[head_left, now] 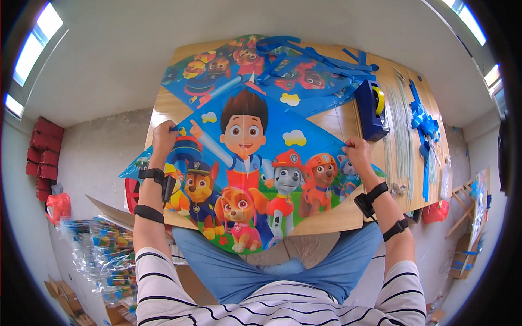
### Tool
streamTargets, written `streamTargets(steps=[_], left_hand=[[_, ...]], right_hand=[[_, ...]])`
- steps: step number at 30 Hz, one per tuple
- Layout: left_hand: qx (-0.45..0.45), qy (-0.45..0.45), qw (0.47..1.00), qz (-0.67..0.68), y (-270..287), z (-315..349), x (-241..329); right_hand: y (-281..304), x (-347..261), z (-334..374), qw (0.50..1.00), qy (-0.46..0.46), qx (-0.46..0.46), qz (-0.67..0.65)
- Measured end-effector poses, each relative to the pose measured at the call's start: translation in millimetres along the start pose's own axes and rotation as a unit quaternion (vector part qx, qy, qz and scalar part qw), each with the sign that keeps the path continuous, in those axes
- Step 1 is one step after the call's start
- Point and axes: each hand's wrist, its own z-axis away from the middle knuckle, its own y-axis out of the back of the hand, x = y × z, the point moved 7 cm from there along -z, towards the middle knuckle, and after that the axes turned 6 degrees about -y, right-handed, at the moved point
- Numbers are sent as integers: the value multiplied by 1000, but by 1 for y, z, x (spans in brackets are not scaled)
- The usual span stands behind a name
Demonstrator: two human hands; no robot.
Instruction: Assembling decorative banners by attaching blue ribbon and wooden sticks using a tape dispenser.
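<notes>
- Through the head camera I look down on a person in a striped top (283, 304) and blue trousers (201, 261), seated at a wooden bench (340, 224)
- In the middle of my view a large, glossy printed sheet (244, 157) is spread over the bench, pointed at the top and both sides, its rounded lower end hanging past the near edge above the lap
- Its picture shows a brown-haired cartoon child pointing, with cartoon puppies in front, against blue sky, small clouds and green grass
- The left hand (164, 140) is clamped on the sheet's upper left edge, thumb and fingers pinched together
- The right hand (357, 155) is likewise pinched on the upper right edge, about level with the left
- Black straps (149, 213) circle both forearms
- Beyond this sheet I see a second printed sheet (217, 68) in similar colours, partly covered by loose blue ribbons (326, 61)
- On the right side of the bench stands a dark blue tape dispenser (365, 117) with a yellow ring; past it lie a row of thin pale rods (399, 130) and a gathered blue bow (426, 124)
- Off to the left I make out stacked red boxes (42, 157), a red bag (57, 207) and a heap of clear-wrapped colourful packets (109, 250)
</notes>
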Motion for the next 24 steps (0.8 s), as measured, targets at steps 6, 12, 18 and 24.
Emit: streamTargets(steps=[6, 12, 18, 24], left_hand=[[-13, 9, 1000, -20, -17, -3, -13], [81, -104, 990, -52, 3, 15, 31], [-21, -169, 983, 63, -5, 91, 90], [-165, -172, 971, -28, -32, 187, 150]], right_hand=[[-1, -37, 13, 951, 79, 84, 286], [-51, -147, 1, 960, 220, 7, 175], [-179, -212, -77, 969, 233, -70, -39], [-222, -234, -111, 976, 67, -207, 3]])
